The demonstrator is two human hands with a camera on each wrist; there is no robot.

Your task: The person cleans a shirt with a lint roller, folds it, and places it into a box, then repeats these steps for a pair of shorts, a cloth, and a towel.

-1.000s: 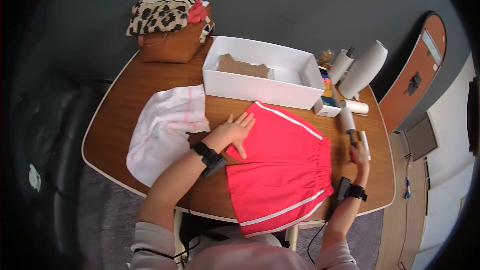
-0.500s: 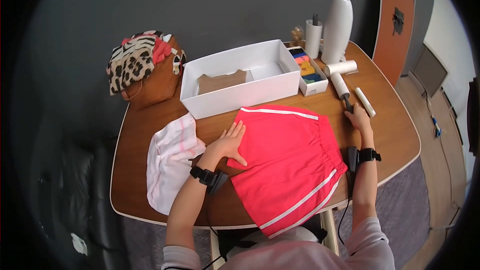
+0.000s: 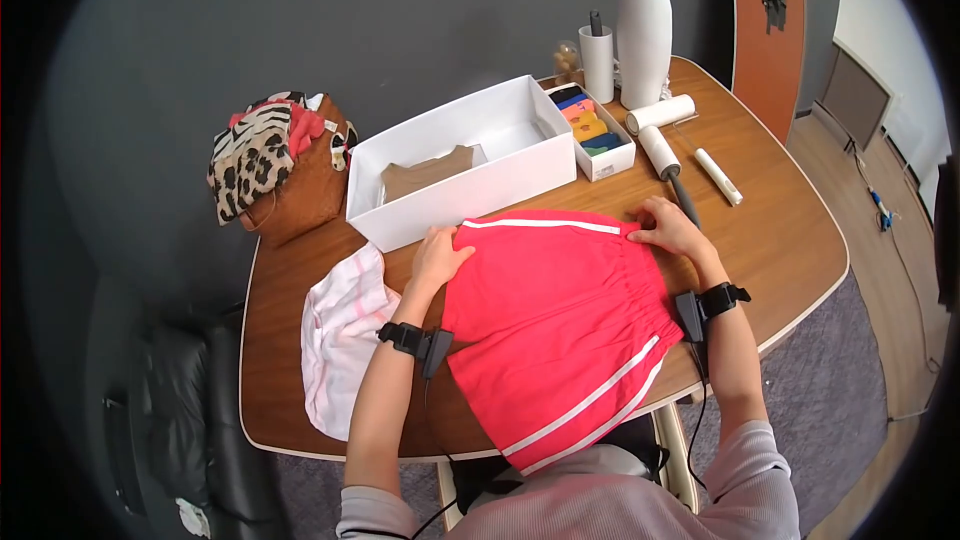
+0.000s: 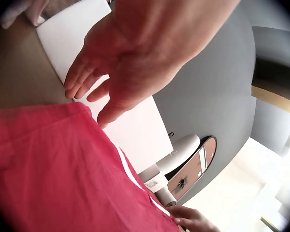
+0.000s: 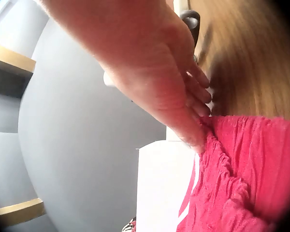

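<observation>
Red shorts [image 3: 550,290] with white side stripes lie spread on the table, waistband to the right. My left hand [image 3: 437,258] is at their upper left corner; in the left wrist view that hand [image 4: 123,72] has loosely bent fingers and a gap between thumb and fingers, beside the hem. At the upper waistband corner my right hand [image 3: 672,228] pinches the fabric; the right wrist view shows its thumb on the red cloth [image 5: 232,169] and the fingers of this hand [image 5: 159,82] at the edge, their tips partly hidden.
Behind the shorts stands a white box [image 3: 475,185] holding a brown garment [image 3: 425,175]. A small box [image 3: 610,162] of coloured items, lint rollers [image 3: 658,150] and a white vase [image 3: 645,35] are to the right. Pink-white cloth [image 3: 345,340] and a brown bag [image 3: 305,195] are left.
My right hand has left the lint roller's handle and moved left onto the waistband corner. My left hand has lifted from lying flat on the shorts and shifted to their upper left corner.
</observation>
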